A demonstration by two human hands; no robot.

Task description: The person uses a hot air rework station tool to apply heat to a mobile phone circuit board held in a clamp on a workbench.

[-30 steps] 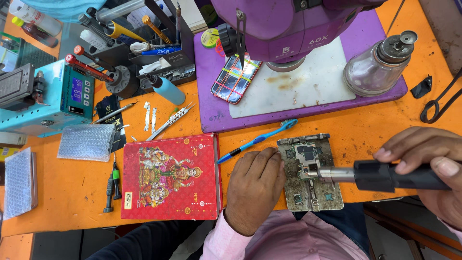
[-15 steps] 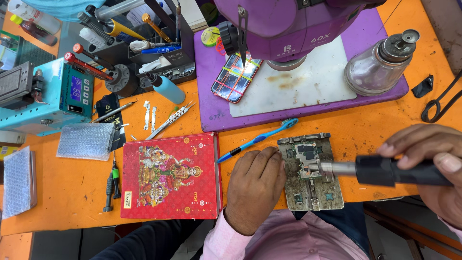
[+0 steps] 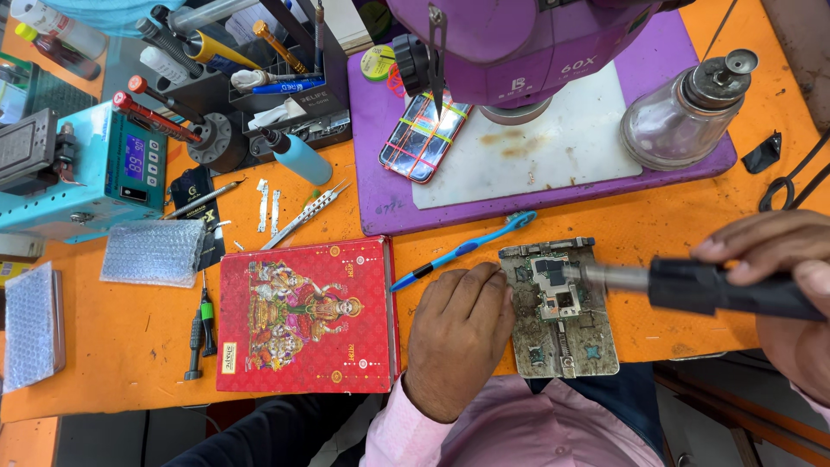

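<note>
Since the earlier frames almost nothing has shifted: the hot-air tool [image 3: 735, 288] has slid only a touch to the right along with the right hand [image 3: 782, 294], and its metal nozzle still points at the same spot on the board. The left hand [image 3: 458, 333] has stayed where it was.

The right hand is wrapped around the black handle of the hot-air tool, fingers closed on it, holding it level above the desk [image 3: 657, 233]. The nozzle tip hangs over the middle of the circuit board [image 3: 553, 290], which sits in a worn metal holder plate [image 3: 564, 337] at the near edge of the orange desk. The left hand lies knuckles up with its fingers curled together, pressing against the left edge of the holder plate; whether it grips anything underneath I cannot tell.

Just left of that hand lies a red decorated box [image 3: 304, 316]. A blue toothbrush [image 3: 467, 249] lies slanted on the desk just beyond the left hand. Farther back, a purple mat [image 3: 380, 190] carries a phone [image 3: 424, 137] under the purple microscope [image 3: 519, 43] and a glass bottle [image 3: 683, 117].
</note>
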